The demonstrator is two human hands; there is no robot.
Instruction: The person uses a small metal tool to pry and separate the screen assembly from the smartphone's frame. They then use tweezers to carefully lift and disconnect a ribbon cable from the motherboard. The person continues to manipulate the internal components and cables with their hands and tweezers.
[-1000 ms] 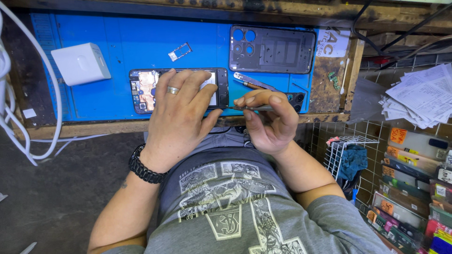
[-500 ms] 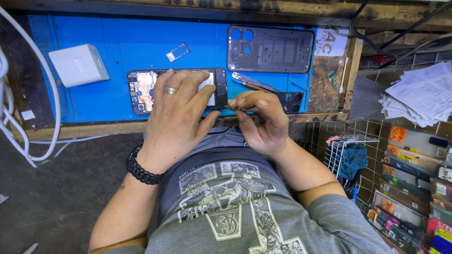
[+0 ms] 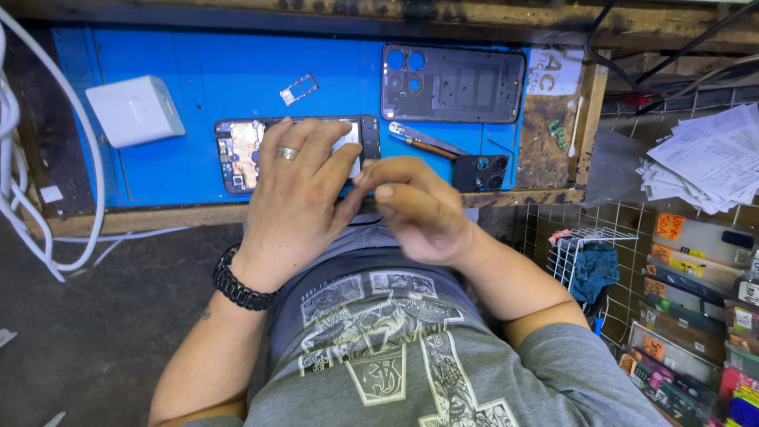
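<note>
Flat on opened phone (image 3: 237,146), left hand (image 3: 296,198).

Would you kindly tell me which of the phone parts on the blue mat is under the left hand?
The opened phone with its insides exposed; the left hand rests on it. The dark back cover and small camera piece lie untouched.

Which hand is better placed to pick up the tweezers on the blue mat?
Probably the right hand: it hovers closest to the tweezers, while the left hand lies pressed on the opened phone.
</note>
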